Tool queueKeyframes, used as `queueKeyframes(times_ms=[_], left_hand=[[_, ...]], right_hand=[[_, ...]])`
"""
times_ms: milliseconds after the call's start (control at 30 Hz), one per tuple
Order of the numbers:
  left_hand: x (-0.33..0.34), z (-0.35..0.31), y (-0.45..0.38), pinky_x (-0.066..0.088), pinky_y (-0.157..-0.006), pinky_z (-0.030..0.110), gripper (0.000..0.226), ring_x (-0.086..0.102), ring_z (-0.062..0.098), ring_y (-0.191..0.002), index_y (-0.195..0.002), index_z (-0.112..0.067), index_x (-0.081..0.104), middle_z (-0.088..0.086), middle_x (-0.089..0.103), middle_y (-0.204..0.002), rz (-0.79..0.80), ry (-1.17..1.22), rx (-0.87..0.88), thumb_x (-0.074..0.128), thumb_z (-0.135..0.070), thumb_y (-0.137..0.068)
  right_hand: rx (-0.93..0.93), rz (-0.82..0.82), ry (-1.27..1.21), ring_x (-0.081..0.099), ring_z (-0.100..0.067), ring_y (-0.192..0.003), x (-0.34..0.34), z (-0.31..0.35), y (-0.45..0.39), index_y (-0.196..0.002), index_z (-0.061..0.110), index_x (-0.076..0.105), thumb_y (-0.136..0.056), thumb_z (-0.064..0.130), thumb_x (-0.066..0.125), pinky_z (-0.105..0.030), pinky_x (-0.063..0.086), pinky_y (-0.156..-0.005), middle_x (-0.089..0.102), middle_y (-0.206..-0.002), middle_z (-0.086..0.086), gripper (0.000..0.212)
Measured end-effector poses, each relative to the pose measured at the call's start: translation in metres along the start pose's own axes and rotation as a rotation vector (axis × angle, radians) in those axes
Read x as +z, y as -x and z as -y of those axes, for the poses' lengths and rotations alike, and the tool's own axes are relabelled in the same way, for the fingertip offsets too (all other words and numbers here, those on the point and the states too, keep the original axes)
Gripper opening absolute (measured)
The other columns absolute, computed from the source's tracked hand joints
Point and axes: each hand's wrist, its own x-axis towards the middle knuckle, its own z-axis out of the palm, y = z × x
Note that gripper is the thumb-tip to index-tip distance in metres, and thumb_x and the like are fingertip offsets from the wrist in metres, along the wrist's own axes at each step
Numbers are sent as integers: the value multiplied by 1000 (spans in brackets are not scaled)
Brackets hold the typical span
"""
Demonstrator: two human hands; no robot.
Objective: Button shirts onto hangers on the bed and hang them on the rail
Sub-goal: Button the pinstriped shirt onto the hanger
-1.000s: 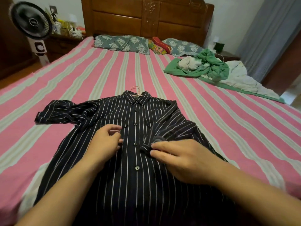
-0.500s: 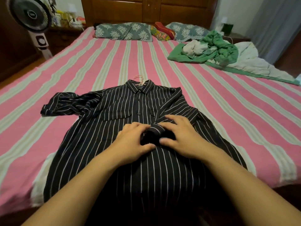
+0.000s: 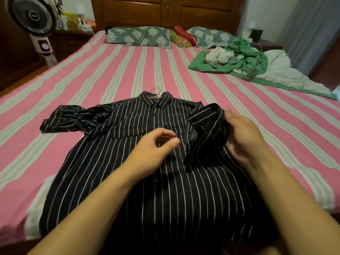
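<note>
A black shirt with thin white stripes (image 3: 139,162) lies buttoned, front up, on the pink striped bed (image 3: 110,70). A pink hanger hook (image 3: 156,91) sticks out above its collar. My right hand (image 3: 244,138) grips the shirt's right sleeve (image 3: 207,126) and holds it lifted off the chest. My left hand (image 3: 156,150) hovers over the middle of the shirt front, fingers loosely curled and blurred, holding nothing. The other sleeve lies crumpled out to the left.
A heap of green and pale clothes (image 3: 237,57) lies at the bed's far right. Patterned pillows (image 3: 139,35) line the wooden headboard. A standing fan (image 3: 35,17) is beside the bed at left, a grey curtain (image 3: 309,30) at right.
My right hand has lifted the folded sleeve up and to the right off the shirt front. My left hand has let go of it and drawn back slightly.
</note>
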Motion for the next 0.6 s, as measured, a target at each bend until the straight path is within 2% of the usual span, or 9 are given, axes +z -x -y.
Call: queueKeyframes(times_ms=[67,133,233,267,333,367,433,500,600], left_hand=[[18,-3,1,38,-105,18,48,51,-6,-121,-135,-36,58,-18,56,-132,73,-82,49,74,-38,-90],[33,2,-3,37,-105,17,61,48,-4,-122,-142,-35,52,-17,52,-133,82,-124,67,78,-30,-87],[34,4,-15,48,-81,20,31,62,-3,-87,-106,-23,72,-11,69,-95,-115,-87,98,69,0,-86],[28,1,-18,47,-74,20,31,63,-1,-80,-97,-22,73,-10,69,-87,-213,-75,133,65,6,-85],[11,-7,-18,49,-76,21,35,64,4,-85,-95,-20,76,-7,69,-90,-317,-125,249,64,10,-82],[3,-8,-14,50,-81,21,37,62,5,-90,-97,-21,77,-7,68,-95,-270,-203,311,65,10,-82],[-4,0,1,48,-94,22,37,56,0,-101,-104,-27,76,-12,61,-108,11,-480,324,64,4,-88],[-2,15,17,45,-105,29,36,47,0,-113,-118,-36,70,-19,53,-122,252,-726,234,58,-10,-96],[-2,24,24,43,-108,28,34,46,-3,-118,-126,-36,63,-22,52,-125,229,-696,181,56,-20,-97]], right_hand=[[41,54,-127,73,-25,-99,2,1,3,-113,0,69,-105,20,48,-33,60,-80,75,-108,-16,30],[40,91,-211,70,-27,-108,3,0,4,-119,-1,65,-100,22,51,-38,59,-89,72,-115,-18,33],[11,127,-279,65,-30,-117,-5,-1,2,-130,-3,59,-99,24,51,-42,53,-100,68,-124,-20,42],[2,152,-238,65,-30,-116,-10,1,4,-128,-2,62,-101,26,49,-42,52,-100,68,-124,-20,41],[-35,214,132,68,-27,-98,-24,3,11,-100,8,74,-102,36,50,-40,50,-92,74,-105,-15,37],[-68,301,466,67,-24,-86,-31,4,16,-83,13,73,-102,43,51,-36,48,-86,75,-91,-9,41],[-68,522,1052,60,-14,-68,-36,-2,29,-71,17,68,-100,47,52,-26,46,-71,69,-73,1,45],[-44,606,1234,54,-2,-60,-38,-12,40,-71,23,67,-99,47,57,-18,42,-60,65,-70,4,38],[-140,477,1200,59,-3,-73,-35,-20,48,-75,32,64,-92,52,62,-19,42,-66,65,-77,11,27]])
